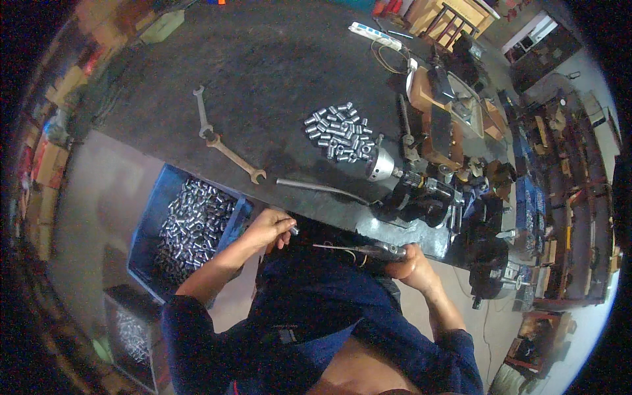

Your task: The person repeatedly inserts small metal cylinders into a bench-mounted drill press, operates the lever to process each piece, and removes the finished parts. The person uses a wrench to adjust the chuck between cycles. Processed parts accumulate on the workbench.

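Observation:
My left hand [268,229] is closed, with a small shiny metal sleeve [294,231] pinched between thumb and fingers. It is held just off the table's near edge, beside a blue bin [146,227] full of similar metal sleeves [191,224]. On the right, my right hand [407,267] wraps round the end of what looks like an air blow gun [378,250]. Its long thin nozzle points left toward the sleeve, apart from it. A loose pile of sleeves [339,133] lies on the dark table [263,79].
Two open-end wrenches [236,158] lie end to end on the table. A metal rod [303,185] lies along the near edge. A machine with a silver conical head [382,164] stands at right, near a wooden block [442,131]. Beyond is a white power strip [375,35].

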A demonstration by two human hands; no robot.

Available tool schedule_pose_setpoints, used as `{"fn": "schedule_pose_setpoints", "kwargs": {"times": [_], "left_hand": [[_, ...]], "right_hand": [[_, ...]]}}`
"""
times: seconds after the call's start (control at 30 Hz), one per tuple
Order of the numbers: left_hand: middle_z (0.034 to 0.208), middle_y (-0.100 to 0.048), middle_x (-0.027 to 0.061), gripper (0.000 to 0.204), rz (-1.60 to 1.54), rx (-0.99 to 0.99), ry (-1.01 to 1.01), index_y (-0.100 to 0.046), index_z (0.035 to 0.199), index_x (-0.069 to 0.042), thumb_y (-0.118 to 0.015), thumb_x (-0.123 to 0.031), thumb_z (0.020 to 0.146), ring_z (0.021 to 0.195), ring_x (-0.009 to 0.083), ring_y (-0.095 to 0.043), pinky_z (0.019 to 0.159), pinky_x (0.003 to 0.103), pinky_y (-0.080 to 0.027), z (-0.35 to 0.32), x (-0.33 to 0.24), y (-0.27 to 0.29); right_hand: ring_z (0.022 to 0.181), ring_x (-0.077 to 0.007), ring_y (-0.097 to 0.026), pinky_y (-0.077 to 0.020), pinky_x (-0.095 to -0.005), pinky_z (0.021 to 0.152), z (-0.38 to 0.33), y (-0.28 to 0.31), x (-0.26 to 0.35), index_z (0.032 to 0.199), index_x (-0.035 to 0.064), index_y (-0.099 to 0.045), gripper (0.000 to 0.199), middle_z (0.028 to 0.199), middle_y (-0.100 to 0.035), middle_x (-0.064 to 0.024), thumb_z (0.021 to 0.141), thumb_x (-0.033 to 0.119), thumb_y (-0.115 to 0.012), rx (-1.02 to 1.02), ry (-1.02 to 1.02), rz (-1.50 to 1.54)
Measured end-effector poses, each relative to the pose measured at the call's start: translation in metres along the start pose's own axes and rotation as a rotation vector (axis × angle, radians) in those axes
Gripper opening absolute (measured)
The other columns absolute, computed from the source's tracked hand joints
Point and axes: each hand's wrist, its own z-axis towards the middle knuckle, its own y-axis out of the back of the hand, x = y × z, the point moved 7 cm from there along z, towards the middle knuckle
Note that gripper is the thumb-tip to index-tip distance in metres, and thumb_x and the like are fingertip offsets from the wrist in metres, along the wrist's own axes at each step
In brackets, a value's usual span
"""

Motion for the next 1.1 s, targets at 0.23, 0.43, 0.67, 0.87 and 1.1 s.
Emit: {"fn": "schedule_pose_setpoints", "kwargs": {"times": [0.23,0.43,0.67,0.87,1.1], "left_hand": [[0.053,-0.051,0.0092,0.027,-0.177,0.031,0.02,-0.054,0.075,0.005,-0.049,-0.02,0.086,0.039,0.0146,-0.048,0.037,0.025,-0.038,0.002,-0.002,-0.009],[0.052,-0.05,0.0077,0.028,-0.098,0.069,0.053,-0.054,0.075,0.003,-0.05,-0.022,0.086,0.039,0.0142,-0.047,0.037,0.025,-0.038,0.0,0.0,-0.013],[0.053,-0.049,0.006,0.028,-0.093,0.057,0.049,-0.053,0.075,0.002,-0.05,-0.023,0.086,0.042,0.0133,-0.048,0.038,0.025,-0.038,-0.003,0.015,-0.008],[0.055,-0.05,0.0062,0.027,-0.014,0.015,0.044,-0.053,0.073,0.002,-0.051,-0.022,0.085,0.044,0.0133,-0.048,0.038,0.025,-0.038,-0.01,-0.004,-0.005],[0.059,-0.052,0.007,0.024,-0.198,0.024,0.045,-0.055,0.08,0.005,-0.053,-0.019,0.084,0.049,0.0139,-0.051,0.04,0.025,-0.042,-0.003,0.012,-0.005]], "right_hand": [[0.063,-0.0157,-0.057,-0.0453,-0.0291,0.057,-0.004,0.149,0.038,0.079,0.0035,-0.06,0.019,0.071,-0.062,-0.0063,0.061,0.004,-0.065,-0.443,-0.093,0.048],[0.058,-0.0156,-0.055,-0.0435,-0.0296,0.053,0.086,0.215,0.062,0.077,-0.0008,-0.058,0.016,0.058,-0.054,-0.0071,0.063,0.006,-0.053,-0.237,-0.177,-0.08],[0.072,-0.0238,-0.056,-0.0435,-0.0316,0.057,0.17,0.162,0.076,0.068,-0.002,-0.056,0.022,0.072,-0.055,-0.0142,0.051,0.012,-0.059,0.252,0.239,-0.762],[0.065,-0.0279,-0.055,-0.0436,-0.0366,0.055,0.181,0.14,0.072,0.052,0.0121,-0.058,0.005,0.057,-0.055,-0.0051,0.049,0.017,-0.059,0.159,0.362,-0.635],[0.071,-0.0283,-0.055,-0.0449,-0.0355,0.06,0.163,0.159,0.065,0.06,0.0089,-0.061,0.011,0.07,-0.055,-0.0131,0.052,0.016,-0.061,0.183,0.299,-0.912]]}}
